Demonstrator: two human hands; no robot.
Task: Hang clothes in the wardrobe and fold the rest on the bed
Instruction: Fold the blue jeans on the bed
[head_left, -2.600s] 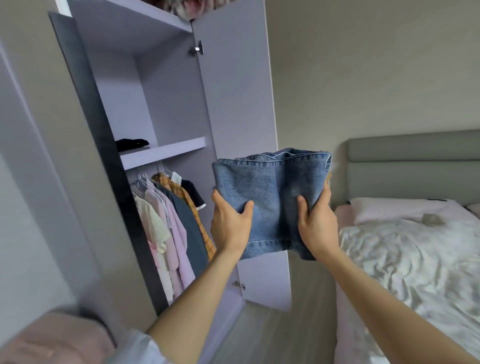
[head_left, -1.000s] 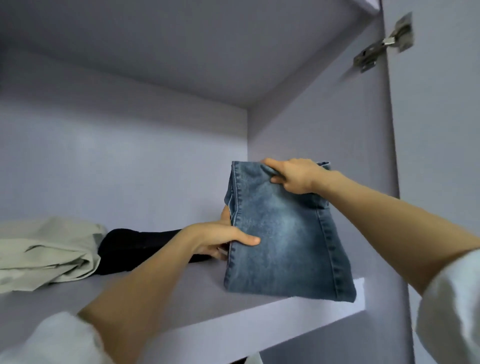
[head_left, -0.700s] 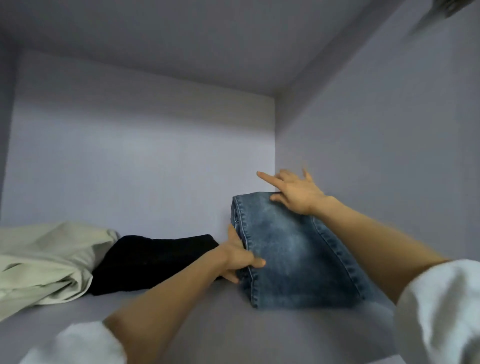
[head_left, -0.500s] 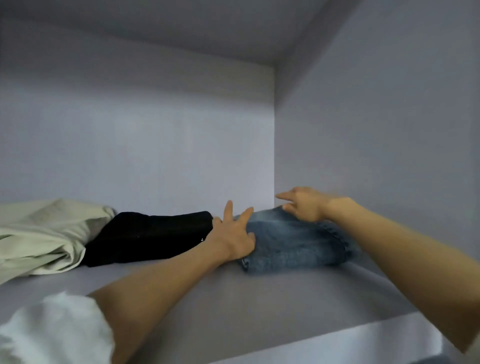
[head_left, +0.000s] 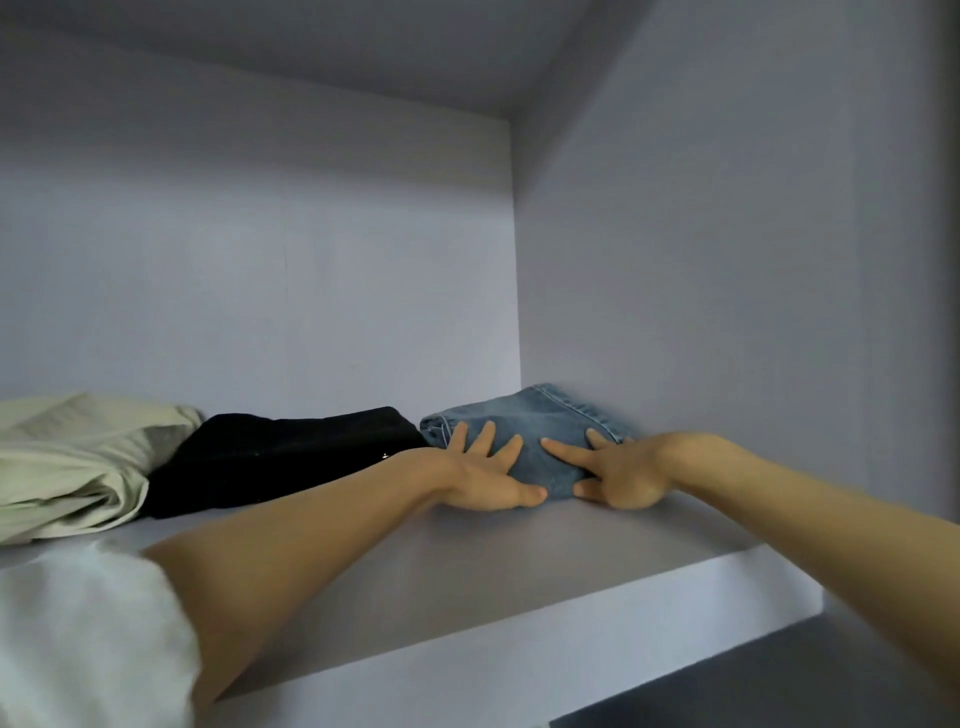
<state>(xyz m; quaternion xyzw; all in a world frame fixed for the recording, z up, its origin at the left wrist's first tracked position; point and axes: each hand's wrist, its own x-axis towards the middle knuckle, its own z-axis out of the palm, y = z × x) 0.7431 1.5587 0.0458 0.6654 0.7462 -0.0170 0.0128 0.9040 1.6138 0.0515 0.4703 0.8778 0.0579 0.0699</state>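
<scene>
Folded blue jeans (head_left: 535, 415) lie flat in the back right corner of the wardrobe shelf (head_left: 545, 561), against the right wall. My left hand (head_left: 488, 475) presses on the near left part of the jeans with its fingers spread straight. My right hand (head_left: 613, 470) presses on the near right part, fingers also straight. Neither hand grips the denim.
A folded black garment (head_left: 280, 457) lies just left of the jeans, touching them. A pale green-beige garment (head_left: 72, 462) sits further left. The lilac back wall (head_left: 260, 270) and side wall (head_left: 727, 260) close the compartment. The shelf's front edge runs below my forearms.
The jeans went from held upright to lying flat, pushed back into the corner. Both hands let go of their grip and now press flat on the near edge.
</scene>
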